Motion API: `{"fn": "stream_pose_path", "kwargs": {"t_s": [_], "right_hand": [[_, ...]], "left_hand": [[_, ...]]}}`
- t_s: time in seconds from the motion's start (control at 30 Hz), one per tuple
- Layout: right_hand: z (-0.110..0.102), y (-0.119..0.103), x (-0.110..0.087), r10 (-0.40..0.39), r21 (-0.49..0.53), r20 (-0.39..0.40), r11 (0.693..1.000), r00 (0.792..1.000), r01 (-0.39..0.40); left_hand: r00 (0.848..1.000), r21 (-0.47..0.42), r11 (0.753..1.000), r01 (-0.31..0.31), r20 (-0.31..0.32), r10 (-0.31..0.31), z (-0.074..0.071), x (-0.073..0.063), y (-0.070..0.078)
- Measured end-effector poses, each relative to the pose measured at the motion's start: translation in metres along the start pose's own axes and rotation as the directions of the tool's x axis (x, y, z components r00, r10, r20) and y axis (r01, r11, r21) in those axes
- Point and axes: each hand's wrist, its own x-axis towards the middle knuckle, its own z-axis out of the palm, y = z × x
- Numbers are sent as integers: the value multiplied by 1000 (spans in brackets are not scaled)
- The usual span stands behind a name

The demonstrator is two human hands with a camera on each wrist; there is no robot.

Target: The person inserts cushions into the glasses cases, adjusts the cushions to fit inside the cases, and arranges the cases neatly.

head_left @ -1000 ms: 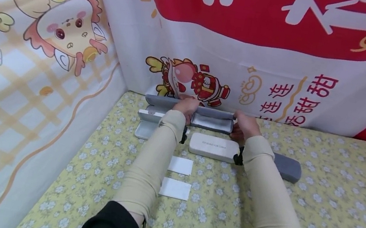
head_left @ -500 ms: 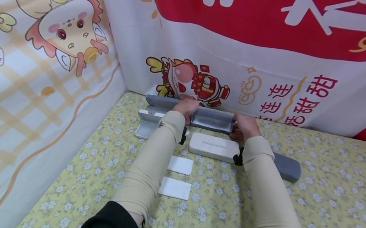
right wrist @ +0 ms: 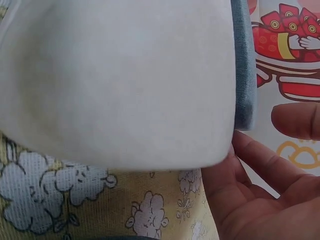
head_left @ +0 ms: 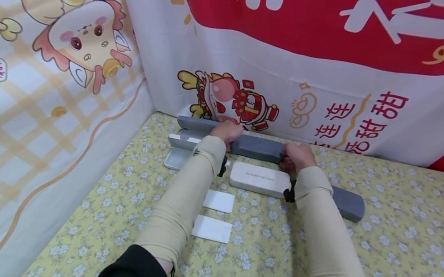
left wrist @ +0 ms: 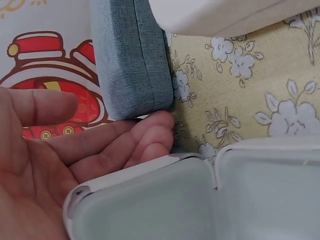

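A grey-blue fabric glasses case (head_left: 257, 147) lies closed at the back of the table, against the printed cloth. My left hand (head_left: 227, 132) is at its left end; in the left wrist view the fingertips (left wrist: 157, 122) meet the case's lower corner and the thumb stands apart. At the right end is my right hand (head_left: 299, 156), its thumb (right wrist: 297, 120) raised off the case in the right wrist view while the fingers lie beside the end. A white glasses case (head_left: 261, 179) with lettering sits closed just in front.
On the left, a grey case (head_left: 197, 125) and a white case (head_left: 176, 158) stand open, partly behind my left arm. Another grey case (head_left: 349, 204) lies right of my right forearm. Two white flat pieces (head_left: 219, 201) lie in front. Cloth walls rise behind and left.
The lid of the grey-blue glasses case has come down: it stood open showing its silvery inside, and now it is closed. Both hands stay at its ends.
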Motion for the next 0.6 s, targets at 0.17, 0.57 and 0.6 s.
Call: {"fn": "stream_pose_path", "kwargs": {"t_s": [0.17, 0.57, 0.6], "right_hand": [[-5, -2, -5, -30, -22, 3, 999, 1000, 30], [-23, -18, -40, -210, -44, 45, 976, 977, 212], [-24, -19, -44, -220, -45, 56, 974, 974, 223]], "left_hand": [[996, 68, 994, -84, -6, 84, -4, -10, 6], [974, 24, 976, -215, -71, 216, -23, -43, 10], [969, 21, 972, -235, -72, 236, -24, -46, 9]]}}
